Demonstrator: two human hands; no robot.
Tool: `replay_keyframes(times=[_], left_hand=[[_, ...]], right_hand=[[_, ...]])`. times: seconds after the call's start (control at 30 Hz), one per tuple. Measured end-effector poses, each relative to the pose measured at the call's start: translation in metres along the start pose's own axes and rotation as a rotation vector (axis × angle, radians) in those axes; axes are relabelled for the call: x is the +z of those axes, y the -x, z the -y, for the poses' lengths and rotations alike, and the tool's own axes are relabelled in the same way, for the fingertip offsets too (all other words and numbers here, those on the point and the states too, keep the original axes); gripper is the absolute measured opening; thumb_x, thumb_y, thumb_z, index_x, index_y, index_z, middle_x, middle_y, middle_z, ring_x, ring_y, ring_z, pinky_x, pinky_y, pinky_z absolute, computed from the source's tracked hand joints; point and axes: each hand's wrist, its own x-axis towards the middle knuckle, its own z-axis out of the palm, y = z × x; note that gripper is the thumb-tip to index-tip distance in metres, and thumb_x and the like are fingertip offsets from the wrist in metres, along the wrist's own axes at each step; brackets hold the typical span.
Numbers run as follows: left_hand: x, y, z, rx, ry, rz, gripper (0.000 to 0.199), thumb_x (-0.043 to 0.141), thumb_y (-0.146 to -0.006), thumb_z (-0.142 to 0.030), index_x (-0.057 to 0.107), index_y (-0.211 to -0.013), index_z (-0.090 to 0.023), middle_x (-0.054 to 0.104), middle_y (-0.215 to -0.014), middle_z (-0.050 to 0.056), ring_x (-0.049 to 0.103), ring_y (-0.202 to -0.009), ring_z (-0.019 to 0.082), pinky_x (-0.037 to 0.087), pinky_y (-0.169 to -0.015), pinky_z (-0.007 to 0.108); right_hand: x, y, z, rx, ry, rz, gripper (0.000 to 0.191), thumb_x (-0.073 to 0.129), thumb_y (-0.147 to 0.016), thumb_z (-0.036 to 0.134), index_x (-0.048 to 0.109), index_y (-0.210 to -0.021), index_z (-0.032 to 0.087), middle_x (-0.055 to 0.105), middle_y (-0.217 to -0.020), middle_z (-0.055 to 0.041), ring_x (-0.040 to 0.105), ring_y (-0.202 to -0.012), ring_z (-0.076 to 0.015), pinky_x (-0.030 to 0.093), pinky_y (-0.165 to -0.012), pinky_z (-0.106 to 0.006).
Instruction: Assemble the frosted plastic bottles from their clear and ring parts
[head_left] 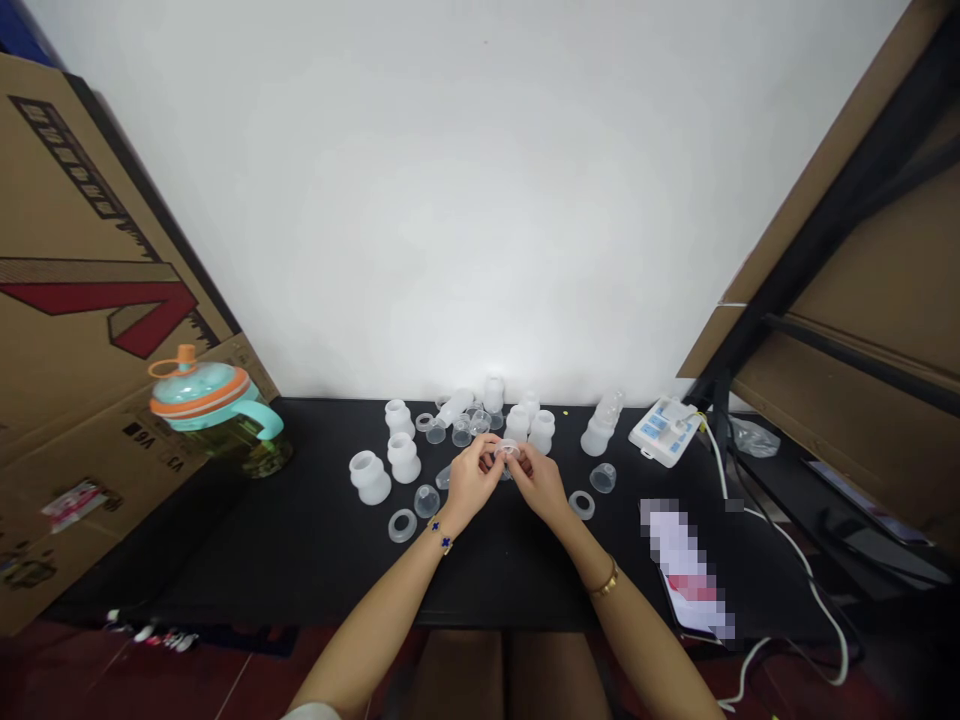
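Note:
Both of my hands meet above the middle of the black table. My left hand (474, 474) and my right hand (537, 478) pinch a small translucent ring (508, 447) between their fingertips. Around them stand several white bottle bodies, among them one (370, 477) at the left and one (541, 431) just behind my right hand. Clear domed caps lie about, such as one (427, 501) by my left wrist and another (603, 478) to the right. A loose collar ring (403, 525) lies left of my left wrist, and a second ring (581, 505) is beside my right forearm.
A large teal and orange jug (214, 400) stands at the left before a cardboard box (82, 300). On the right are an assembled bottle (602, 425), a white plastic case (666, 431), a phone (686, 570) and a white cable (795, 550). A white wall rises behind the table (300, 560).

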Motion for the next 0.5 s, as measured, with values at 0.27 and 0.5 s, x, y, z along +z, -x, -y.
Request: replay_keyframes(times=[0.27,0.5], left_hand=[[-0.0001,0.0001,0.0009,0.001,0.013,0.008,0.015,0.059,-0.092,-0.032,0.061,-0.104,-0.023,0.072,-0.078,-0.002,0.062,-0.062,0.013,0.046,-0.060,0.022],[-0.0005,0.0001,0.0003,-0.013,0.025,0.011,0.015,0.059,-0.092,-0.033,0.061,-0.103,-0.023,0.073,-0.078,-0.001,0.063,-0.063,0.013,0.047,-0.061,0.023]], right_hand=[[0.0001,0.0001,-0.0001,0.003,-0.001,-0.011,0.029,0.052,-0.096,0.042,0.068,-0.101,0.019,0.066,-0.072,-0.0006,0.059,-0.061,-0.0157,0.041,-0.057,-0.023],[0.0000,-0.0001,-0.0009,0.001,0.018,-0.002,0.029,0.051,-0.096,0.043,0.068,-0.101,0.020,0.066,-0.071,-0.0005,0.059,-0.061,-0.0162,0.041,-0.056,-0.023]])
